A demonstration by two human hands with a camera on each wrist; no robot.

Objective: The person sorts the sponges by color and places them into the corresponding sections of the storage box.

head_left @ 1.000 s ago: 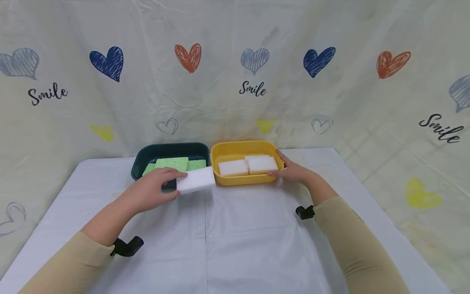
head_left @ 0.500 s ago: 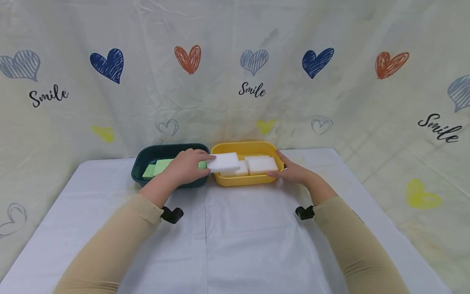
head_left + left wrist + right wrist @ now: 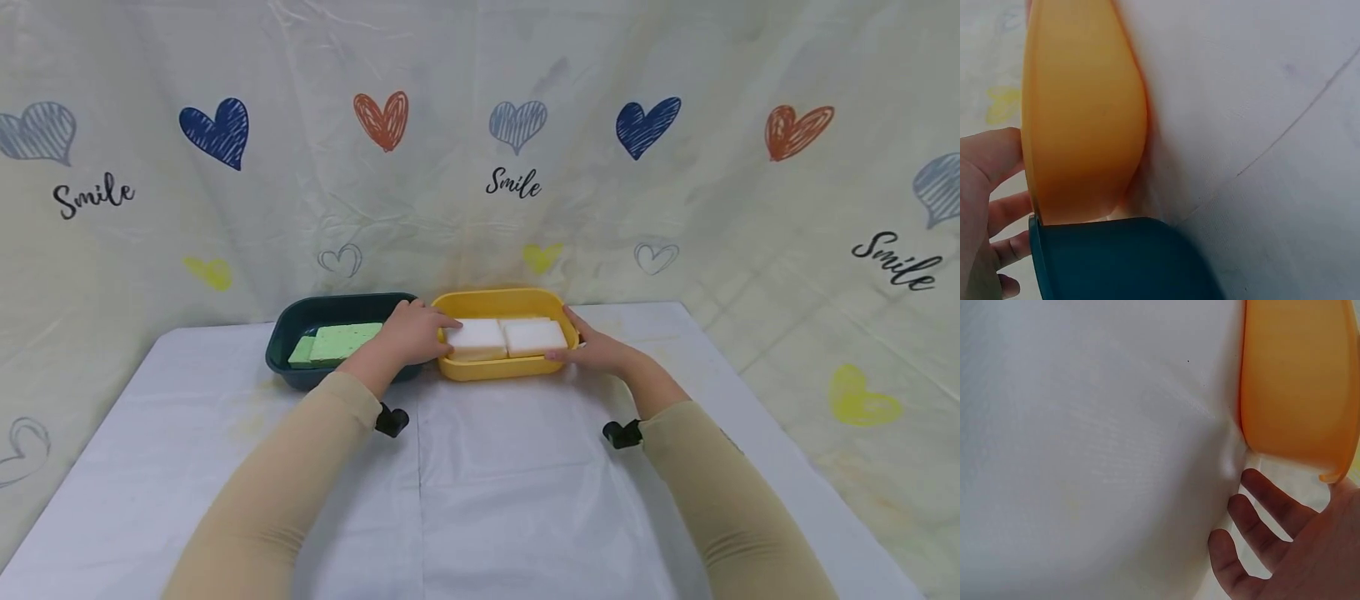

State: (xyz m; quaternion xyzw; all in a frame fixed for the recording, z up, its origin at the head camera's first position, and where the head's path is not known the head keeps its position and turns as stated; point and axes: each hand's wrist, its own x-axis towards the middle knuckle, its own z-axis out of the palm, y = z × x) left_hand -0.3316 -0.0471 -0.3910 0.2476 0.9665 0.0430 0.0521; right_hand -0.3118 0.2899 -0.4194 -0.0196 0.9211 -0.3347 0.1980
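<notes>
In the head view my left hand [image 3: 416, 332] reaches over the dark green tub's right end. Its thumb and fingertips pinch the left end of a white sponge [image 3: 480, 333], which lies in the yellow tub [image 3: 480, 367] on top of another one. Beside it in the same tub lie more white sponges [image 3: 535, 336], stacked. My right hand [image 3: 600, 348] holds the yellow tub's right end, with the thumb over the front rim and the index finger at the back corner. Its other fingers [image 3: 1260, 531] hang spread below the tub in the right wrist view. The left wrist view hides the sponges.
The dark green tub [image 3: 296, 379] stands against the yellow tub's left end and holds light green sponges [image 3: 345, 342]. Both tubs sit near the back edge of a table with a white cover [image 3: 510, 483]. A curtain with printed hearts [image 3: 517, 125] hangs behind.
My left hand has carried the white sponge rightward from in front of the dark green tub into the yellow tub, laying it on the left stack. The right hand has stayed put.
</notes>
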